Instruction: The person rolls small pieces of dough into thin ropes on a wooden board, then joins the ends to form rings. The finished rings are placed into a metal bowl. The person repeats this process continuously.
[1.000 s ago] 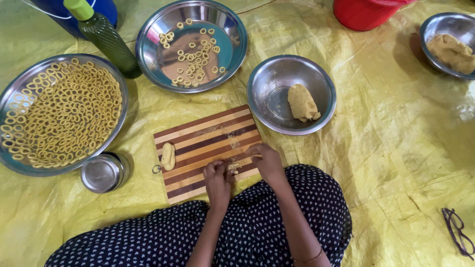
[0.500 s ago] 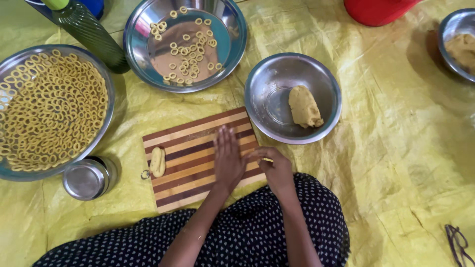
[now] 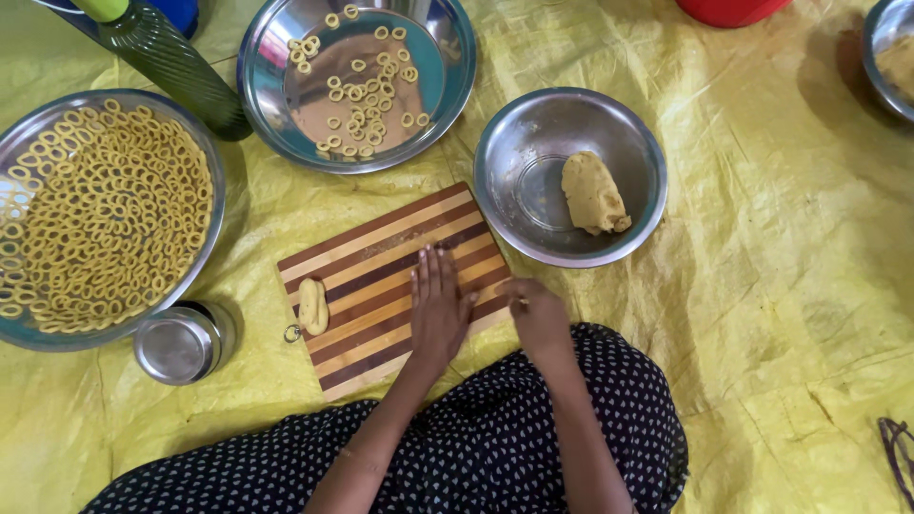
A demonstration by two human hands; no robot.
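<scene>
Flat and open, the left hand [image 3: 438, 305] pressed on the striped board [image 3: 381, 249] at centre frame; whatever lay beneath was hidden. Right of it, the right hand [image 3: 538, 316] curled loosely, contents unclear. Nearby dough [image 3: 312, 306] looked soft, light, easily squashed; lift gently from beneath

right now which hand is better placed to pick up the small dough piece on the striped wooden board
Left, probably: the left hand lies flat on the striped wooden board, nearer the small dough piece; the right hand is at the far edge.
</scene>
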